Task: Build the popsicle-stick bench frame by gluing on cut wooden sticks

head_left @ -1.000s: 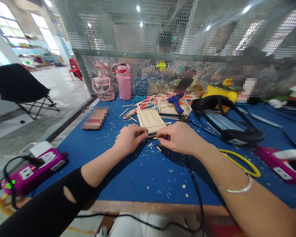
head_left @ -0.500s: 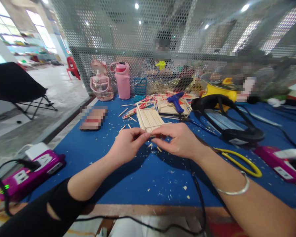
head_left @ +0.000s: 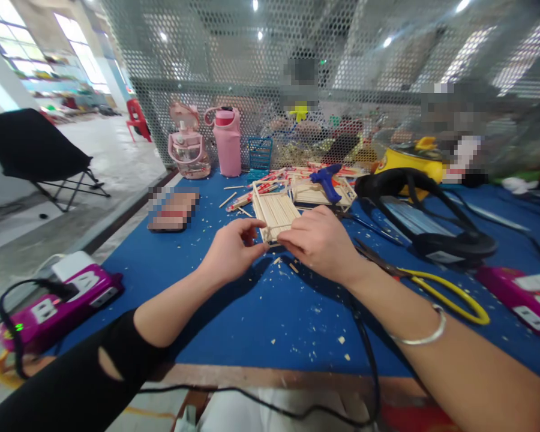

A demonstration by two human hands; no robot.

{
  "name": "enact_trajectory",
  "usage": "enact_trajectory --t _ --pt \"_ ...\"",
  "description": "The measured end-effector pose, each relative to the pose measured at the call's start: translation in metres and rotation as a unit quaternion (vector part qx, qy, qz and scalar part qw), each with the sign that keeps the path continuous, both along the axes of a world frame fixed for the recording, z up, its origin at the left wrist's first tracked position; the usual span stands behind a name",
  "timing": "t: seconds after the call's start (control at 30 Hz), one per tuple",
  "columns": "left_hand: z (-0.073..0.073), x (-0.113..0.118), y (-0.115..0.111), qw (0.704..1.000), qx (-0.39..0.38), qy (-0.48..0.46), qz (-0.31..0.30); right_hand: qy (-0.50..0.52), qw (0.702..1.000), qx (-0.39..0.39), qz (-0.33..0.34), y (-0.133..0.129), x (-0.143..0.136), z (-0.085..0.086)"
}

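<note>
A small frame of pale wooden sticks (head_left: pixel 276 210) lies on the blue table in front of both hands. At its near left corner is my left hand (head_left: pixel 234 251), thumb and index finger parted beside the corner. My right hand (head_left: pixel 320 241) is closed in a pinch at the near edge, on a thin wooden stick (head_left: pixel 279 227) that runs across the frame. Behind it, a blue glue gun (head_left: pixel 327 182) rests on a second stick structure (head_left: pixel 312 195). Loose sticks (head_left: pixel 270 185) lie around them.
Yellow-handled scissors (head_left: pixel 445 291), a black strapped visor (head_left: pixel 454 240) and a yellow pot (head_left: pixel 409 165) are at right. A phone (head_left: pixel 174 210), two pink bottles (head_left: pixel 228 144) and a purple power strip (head_left: pixel 58 306) are at left. Mesh (head_left: pixel 234 54) stands behind.
The left fingers have parted from the right fingertips and opened at the frame's corner. The right hand has curled in more. The whole view has shifted slightly.
</note>
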State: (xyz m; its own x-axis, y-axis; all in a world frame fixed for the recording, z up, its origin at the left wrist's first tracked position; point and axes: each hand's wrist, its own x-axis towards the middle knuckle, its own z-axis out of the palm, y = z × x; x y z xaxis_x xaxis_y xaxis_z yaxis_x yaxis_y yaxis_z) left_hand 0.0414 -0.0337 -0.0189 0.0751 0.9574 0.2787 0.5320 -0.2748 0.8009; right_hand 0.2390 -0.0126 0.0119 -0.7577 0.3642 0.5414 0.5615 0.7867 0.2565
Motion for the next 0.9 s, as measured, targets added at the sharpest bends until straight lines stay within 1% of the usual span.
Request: enact_trajectory --t 0.13,0.33,0.47,0.6,0.7,0.9 --pt "-0.0055 0.0024 0.0031 0.999 -0.008 0.028 -0.016 -0.018 0.999 0.029 -0.006 0.0021 -0.0045 -0.0038" --pt "-0.0024 0.0044 0.0044 0.999 -0.026 0.029 -0.029 -0.031 0.999 0.045 -0.002 0.0046 -0.0066 -0.0077" --pt "-0.0022 0.0045 0.0050 0.999 -0.026 0.020 -0.032 -0.035 0.998 0.049 -0.004 0.0048 -0.0062 -0.0063" --pt "-0.0034 0.0037 0.0062 0.999 -0.017 0.035 -0.030 -0.034 0.998 0.052 -0.004 0.0058 -0.0045 -0.0035" --pt "-0.0034 0.0034 0.0066 0.998 -0.012 0.046 -0.039 -0.037 0.998 0.052 -0.002 0.0065 -0.0051 -0.0037" --pt "-0.0035 0.0034 0.0068 0.998 -0.014 0.050 -0.036 -0.045 0.997 0.058 -0.001 0.0065 -0.0087 -0.0035"
